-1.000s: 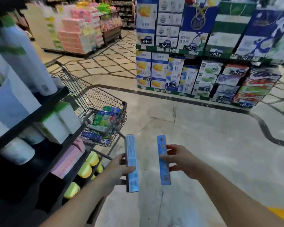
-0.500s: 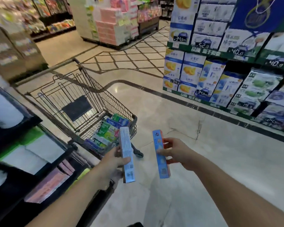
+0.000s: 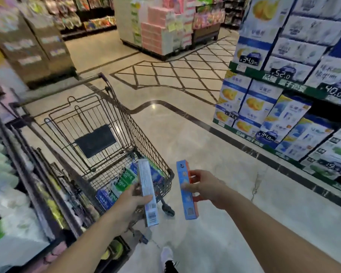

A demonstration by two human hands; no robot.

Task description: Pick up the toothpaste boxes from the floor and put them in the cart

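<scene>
Both my hands have come closer to the cart (image 3: 126, 123) since a moment ago, and its wire basket now opens just ahead of my left fingers. My left hand (image 3: 133, 201) is clenched around a pale blue toothpaste box (image 3: 148, 191), thumb across its face, the box standing nearly upright with its top end over the basket's near corner. Under and beyond those fingers, more toothpaste boxes (image 3: 119, 184) lie flat in the basket. To the right, well apart from the first box, my right hand (image 3: 204, 187) pinches a blue and orange toothpaste box (image 3: 186, 191) at its middle, fingers behind, thumb in front, over bare floor (image 3: 234, 194). Below my hands a shoe (image 3: 168, 260) shows.
</scene>
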